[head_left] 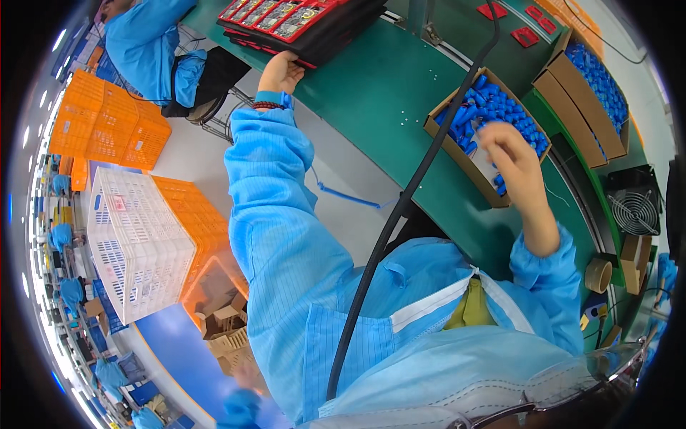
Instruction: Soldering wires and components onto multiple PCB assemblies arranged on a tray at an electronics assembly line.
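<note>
Green counter (pixel 357 114) runs upper left to lower right. Red-and-black tray stack (pixel 306 32) sits at its far left end, by the edge, layers not flush. Risk: a one-sided tug at that corner could slide or shear the layers and spill the contents. Stack is cropped at the top, so can't call its long axis; near side slants down to the right.

Cardboard box (pixel 471 175), right of the stack, open top up, long axis roughly parallel to the counter edge. Left hand (pixel 284 73) touches the stack's near corner, digits partly curled; can't tell if it's clamped. Right hand (pixel 513 161) over the box, curled narrow, blurred; can't tell if it's holding anything. Blue cylinders (pixel 493 96) inside lie every which way, so a blind pick could come out wrong end first.
</note>
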